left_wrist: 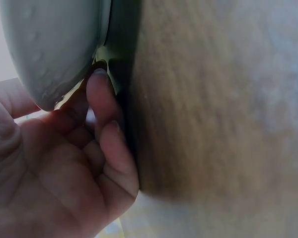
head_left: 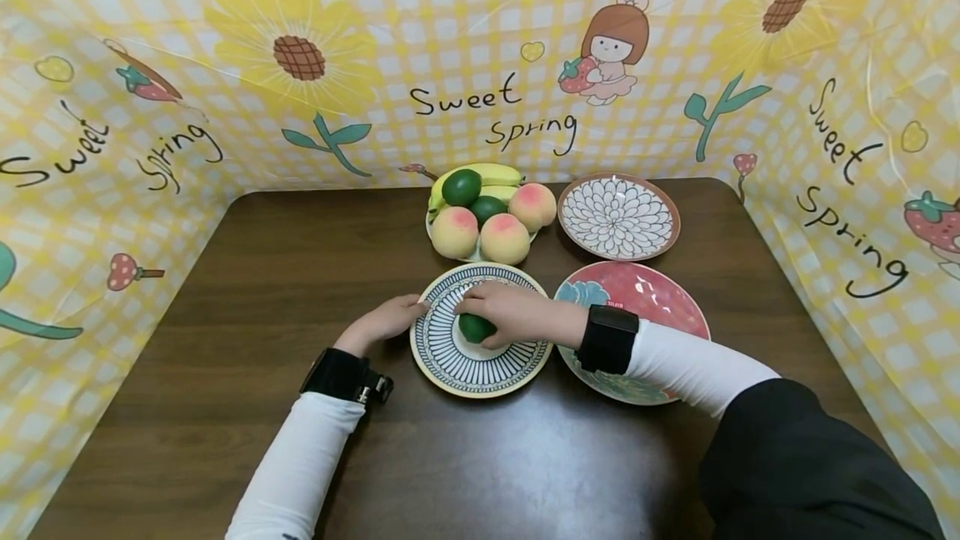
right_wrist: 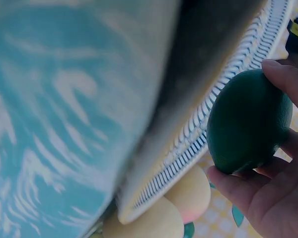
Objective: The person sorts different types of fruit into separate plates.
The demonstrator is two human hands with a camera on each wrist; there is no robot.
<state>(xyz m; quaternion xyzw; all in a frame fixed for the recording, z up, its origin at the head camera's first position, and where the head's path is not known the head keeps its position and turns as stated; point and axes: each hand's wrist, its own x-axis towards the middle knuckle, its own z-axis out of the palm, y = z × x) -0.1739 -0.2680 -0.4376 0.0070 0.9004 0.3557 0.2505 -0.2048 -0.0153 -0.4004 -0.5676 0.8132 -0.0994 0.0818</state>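
Roomy at left over the bench (head_left: 187, 340). Left of centre, pinching the striped plate (head_left: 465, 377) by its rim with the left hand (head_left: 384, 321); mid-frame, holding a dark-green fruit (head_left: 475, 329) over its middle with the right hand (head_left: 517, 312) — seemingly placing; next, probably loosen the grip, lift clear of the pink plate (head_left: 667, 298) at right.

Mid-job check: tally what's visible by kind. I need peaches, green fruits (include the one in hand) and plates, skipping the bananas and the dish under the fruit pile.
Peaches: 3
Green fruits: 3, one of them held in the right hand
Plates: 3
Total: 9
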